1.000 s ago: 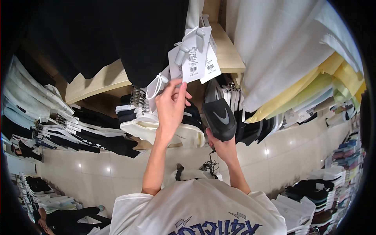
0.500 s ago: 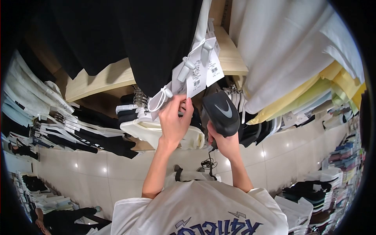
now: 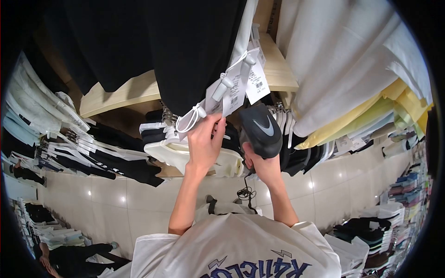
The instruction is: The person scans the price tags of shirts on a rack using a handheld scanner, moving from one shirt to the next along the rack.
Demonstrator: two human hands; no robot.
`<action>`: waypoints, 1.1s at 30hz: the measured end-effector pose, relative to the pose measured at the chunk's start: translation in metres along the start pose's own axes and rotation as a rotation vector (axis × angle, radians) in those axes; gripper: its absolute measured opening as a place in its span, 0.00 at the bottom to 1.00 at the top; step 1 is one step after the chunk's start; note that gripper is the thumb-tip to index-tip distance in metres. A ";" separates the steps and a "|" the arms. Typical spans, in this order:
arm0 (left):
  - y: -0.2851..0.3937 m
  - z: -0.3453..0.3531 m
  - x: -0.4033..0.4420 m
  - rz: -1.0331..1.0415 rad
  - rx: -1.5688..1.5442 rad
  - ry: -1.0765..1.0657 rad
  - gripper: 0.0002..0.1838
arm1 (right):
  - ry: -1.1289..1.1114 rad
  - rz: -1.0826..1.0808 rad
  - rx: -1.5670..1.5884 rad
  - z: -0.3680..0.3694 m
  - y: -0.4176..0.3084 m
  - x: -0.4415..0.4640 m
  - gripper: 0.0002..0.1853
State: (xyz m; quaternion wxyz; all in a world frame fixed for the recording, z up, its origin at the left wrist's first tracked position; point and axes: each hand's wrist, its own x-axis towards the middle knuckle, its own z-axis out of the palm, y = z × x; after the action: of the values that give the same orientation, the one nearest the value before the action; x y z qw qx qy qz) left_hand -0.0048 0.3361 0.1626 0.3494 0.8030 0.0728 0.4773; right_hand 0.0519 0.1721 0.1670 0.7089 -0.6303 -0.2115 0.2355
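My left hand pinches the lower edge of a white price tag between thumb and fingers. Another white price tag, printed with a barcode, hangs just behind it. White plastic security tags on looped cords sit along the edge of a hanging black garment. My right hand is wrapped round a black handheld barcode scanner, its head beneath the tags and apart from them. From the scanner's grip a dark coiled cable dangles; part of the grip is hidden.
A wooden shelf runs behind the black garment. White garments and yellow ones hang at the right. Clothes on hangers fill the rail below. Another person in dark clothing is at lower left, above the tiled floor.
The tags and garments have shifted slightly right and down in view. My left fingers have drawn closer together on the tag. The scanner stays in nearly the same place.
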 end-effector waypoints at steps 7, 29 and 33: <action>-0.003 0.000 -0.001 -0.001 0.007 0.006 0.04 | -0.012 0.001 0.006 -0.001 0.000 0.001 0.06; 0.004 0.030 -0.006 -0.366 -0.444 0.201 0.22 | 0.094 -0.041 -0.005 -0.028 0.022 -0.020 0.04; 0.011 0.044 -0.014 -0.440 -0.564 0.227 0.24 | 0.120 -0.026 -0.039 -0.036 0.035 -0.027 0.04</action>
State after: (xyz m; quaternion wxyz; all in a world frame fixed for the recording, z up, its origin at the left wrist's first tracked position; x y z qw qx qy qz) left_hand 0.0211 0.3000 0.1463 0.6407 0.5825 0.1475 0.4779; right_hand 0.0500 0.1307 0.1284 0.7110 -0.6540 -0.1813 0.1839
